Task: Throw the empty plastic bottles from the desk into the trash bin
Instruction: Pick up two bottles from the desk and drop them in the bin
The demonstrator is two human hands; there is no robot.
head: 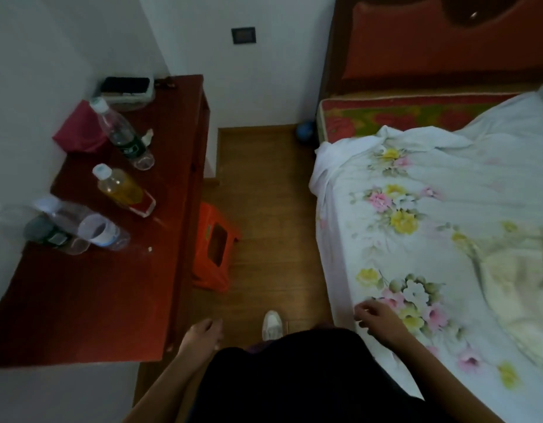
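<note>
A bed with a white floral quilt (pixel 432 224) fills the 3 o'clock side. At 9 o'clock stands the glossy dark red wooden worktop (pixel 90 303), carrying four plastic bottles: a clear green-labelled bottle (pixel 123 135), a bottle of yellow liquid (pixel 123 189), and two blurred clear bottles (pixel 78 228) touching each other; the labels are unreadable. An orange plastic stool (pixel 213 248) sits beside it. The left hand (pixel 201 334) hangs loosely open, empty; the right hand (pixel 378 320), fingers spread, holds nothing.

desk (pixel 90 294): glossy red-brown wood
bottles (pixel 123 137): clear smooth plastic
floor (pixel 264 190): wood
stool (pixel 213 247): orange plastic
bedsheet (pixel 432 227): floral cloth
</note>
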